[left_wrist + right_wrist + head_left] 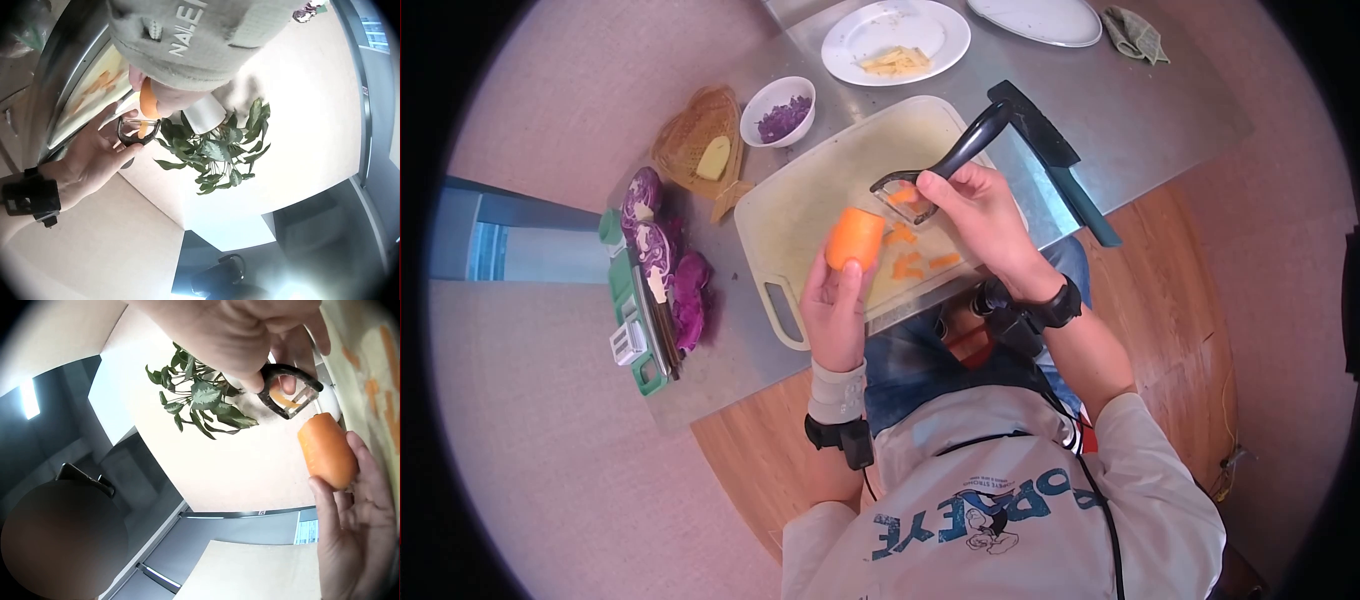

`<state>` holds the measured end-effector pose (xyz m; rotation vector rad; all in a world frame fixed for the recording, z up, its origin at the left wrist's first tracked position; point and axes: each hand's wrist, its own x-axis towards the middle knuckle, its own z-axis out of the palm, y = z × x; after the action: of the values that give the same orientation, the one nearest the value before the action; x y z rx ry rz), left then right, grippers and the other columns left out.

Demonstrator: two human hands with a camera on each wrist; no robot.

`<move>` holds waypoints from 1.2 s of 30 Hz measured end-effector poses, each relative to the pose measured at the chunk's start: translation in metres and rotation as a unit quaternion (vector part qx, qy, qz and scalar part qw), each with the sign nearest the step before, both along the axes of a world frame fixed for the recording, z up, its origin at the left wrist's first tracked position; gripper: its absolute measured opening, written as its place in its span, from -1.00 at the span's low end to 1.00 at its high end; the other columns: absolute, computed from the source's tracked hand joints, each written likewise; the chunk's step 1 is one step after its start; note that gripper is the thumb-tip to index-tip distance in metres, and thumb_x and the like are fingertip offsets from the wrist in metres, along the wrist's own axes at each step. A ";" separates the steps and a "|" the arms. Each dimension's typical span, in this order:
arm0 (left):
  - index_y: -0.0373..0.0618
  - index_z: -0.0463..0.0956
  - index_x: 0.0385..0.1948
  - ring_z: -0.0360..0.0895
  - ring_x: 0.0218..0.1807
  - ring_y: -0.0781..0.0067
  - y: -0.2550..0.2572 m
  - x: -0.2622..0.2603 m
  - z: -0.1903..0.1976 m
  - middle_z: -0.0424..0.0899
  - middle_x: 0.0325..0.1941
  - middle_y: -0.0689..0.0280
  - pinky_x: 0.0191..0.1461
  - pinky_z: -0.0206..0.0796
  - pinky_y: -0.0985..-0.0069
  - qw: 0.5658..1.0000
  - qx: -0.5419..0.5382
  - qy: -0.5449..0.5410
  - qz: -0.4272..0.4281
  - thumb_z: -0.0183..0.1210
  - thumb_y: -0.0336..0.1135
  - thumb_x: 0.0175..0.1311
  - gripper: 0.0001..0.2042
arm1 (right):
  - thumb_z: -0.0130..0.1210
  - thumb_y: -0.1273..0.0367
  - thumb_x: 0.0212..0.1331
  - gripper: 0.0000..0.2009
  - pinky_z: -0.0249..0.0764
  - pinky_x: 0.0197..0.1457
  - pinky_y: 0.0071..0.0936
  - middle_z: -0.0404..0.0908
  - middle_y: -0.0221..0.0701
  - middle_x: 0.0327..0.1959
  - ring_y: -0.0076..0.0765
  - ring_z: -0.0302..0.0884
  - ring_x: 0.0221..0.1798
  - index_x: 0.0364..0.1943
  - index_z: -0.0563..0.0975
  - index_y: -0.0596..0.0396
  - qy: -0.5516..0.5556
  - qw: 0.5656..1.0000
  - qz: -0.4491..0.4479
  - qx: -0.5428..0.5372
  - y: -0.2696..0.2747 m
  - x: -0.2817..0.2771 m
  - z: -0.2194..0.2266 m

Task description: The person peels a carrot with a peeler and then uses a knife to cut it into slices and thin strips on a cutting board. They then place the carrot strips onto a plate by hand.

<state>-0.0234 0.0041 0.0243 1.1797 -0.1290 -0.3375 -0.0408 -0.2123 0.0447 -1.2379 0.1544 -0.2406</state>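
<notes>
In the head view my left hand [835, 310] holds a thick, peeled-looking carrot piece [856, 238] upright, thumb on the near side and fingers around its base. My right hand [990, 225] grips a black peeler [972, 140] by its head end, handle pointing up and away. A strip of orange peel hangs in the peeler's frame, seen also in the right wrist view beside the carrot [328, 452]. The blade is a short way from the carrot's top. Both hands are above a cream cutting board [830, 160], where several carrot peelings [908, 266] lie.
A cleaver [1090, 208] lies right of the board. Behind stand a bowl [750, 125] of shredded purple cabbage, a plate [840, 45] with pale yellow strips, another plate [1040, 20] and a cloth [1135, 35]. At left are a basket [685, 130], cabbage pieces [690, 290] and a green grater [622, 272].
</notes>
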 end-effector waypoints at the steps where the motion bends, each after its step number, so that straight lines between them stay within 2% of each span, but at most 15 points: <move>1: -0.41 0.27 0.49 0.52 0.43 0.24 0.000 0.001 0.001 0.50 0.46 0.10 0.52 0.43 0.26 1.000 -0.019 0.015 0.006 0.15 -0.46 0.58 -0.48 | 0.26 0.32 0.50 -0.75 0.59 0.09 -0.52 0.79 -0.42 -0.12 -0.61 0.67 -0.05 -0.01 0.71 0.26 0.014 1.000 -0.007 -0.008 0.001 0.000 0.002; 5: -0.39 0.26 0.50 0.53 0.43 0.21 0.002 0.002 -0.001 0.50 0.47 0.10 0.52 0.44 0.24 1.000 -0.019 0.015 0.004 0.14 -0.44 0.59 -0.48 | 0.26 0.32 0.50 -0.75 0.58 0.11 -0.52 0.78 -0.46 -0.12 -0.63 0.64 -0.03 0.04 0.70 0.24 -0.039 0.998 0.053 0.009 0.018 -0.005 -0.001; 11: -0.39 0.19 0.54 0.61 0.34 0.13 -0.002 -0.002 0.008 0.50 0.45 0.03 0.46 0.51 0.27 1.000 -0.017 0.016 0.008 0.15 -0.44 0.59 -0.43 | 0.26 0.35 0.48 -0.77 0.59 0.10 -0.51 0.77 -0.43 -0.12 -0.62 0.65 -0.04 0.00 0.69 0.26 -0.037 0.997 0.039 -0.051 0.025 -0.007 0.003; 13: -0.28 0.17 0.58 0.60 0.35 0.17 -0.003 -0.001 0.005 0.49 0.46 0.11 0.46 0.52 0.30 0.999 0.022 -0.032 -0.012 0.13 -0.41 0.61 -0.43 | 0.26 0.35 0.47 -0.78 0.59 0.10 -0.50 0.76 -0.43 -0.12 -0.62 0.65 -0.04 -0.01 0.69 0.26 -0.030 0.997 0.041 -0.050 0.025 -0.007 0.005; 17: -0.27 0.20 0.57 0.58 0.37 0.22 -0.003 -0.001 0.004 0.49 0.47 0.13 0.46 0.51 0.31 0.999 0.024 -0.022 -0.012 0.14 -0.46 0.59 -0.43 | 0.29 0.35 0.44 -0.78 0.57 0.13 -0.46 0.75 -0.40 -0.10 -0.57 0.64 0.00 -0.04 0.70 0.25 -0.028 0.997 0.042 -0.051 0.025 -0.009 0.009; 19: -0.33 0.20 0.56 0.56 0.38 0.25 -0.005 -0.001 0.002 0.51 0.45 0.08 0.42 0.54 0.34 1.000 0.012 -0.013 0.013 0.21 -0.49 0.54 -0.39 | 0.30 0.35 0.43 -0.79 0.56 0.15 -0.45 0.74 -0.38 -0.08 -0.53 0.64 0.02 -0.05 0.71 0.25 -0.042 0.996 0.036 -0.073 0.028 -0.010 0.010; 22: -0.25 0.22 0.56 0.53 0.41 0.31 -0.003 -0.001 0.000 0.49 0.47 0.15 0.48 0.50 0.33 0.999 0.028 -0.027 -0.001 0.13 -0.48 0.59 -0.44 | 0.32 0.36 0.41 -0.79 0.55 0.18 -0.43 0.72 -0.34 -0.06 -0.48 0.64 0.06 -0.06 0.71 0.25 -0.058 0.992 0.025 -0.105 0.031 -0.009 0.009; 26: -0.26 0.23 0.56 0.53 0.41 0.30 -0.003 -0.001 0.000 0.49 0.47 0.16 0.48 0.49 0.32 0.999 0.026 -0.031 0.000 0.14 -0.47 0.59 -0.44 | 0.31 0.37 0.41 -0.79 0.56 0.18 -0.42 0.72 -0.32 -0.06 -0.46 0.66 0.05 -0.06 0.71 0.25 -0.056 0.990 0.013 -0.127 0.032 -0.009 0.008; 36: -0.32 0.23 0.54 0.51 0.44 0.27 0.000 0.000 -0.005 0.48 0.48 0.13 0.52 0.44 0.28 0.998 0.035 -0.043 -0.003 0.16 -0.44 0.58 -0.44 | 0.32 0.40 0.40 -0.81 0.59 0.14 -0.43 0.71 -0.33 -0.06 -0.48 0.67 0.02 -0.08 0.71 0.26 -0.004 0.998 0.037 -0.042 0.027 -0.007 0.010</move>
<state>-0.0236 0.0041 0.0192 1.2637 -0.1979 -0.2983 -0.0483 -0.1853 0.0547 -1.3226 0.0929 -0.1895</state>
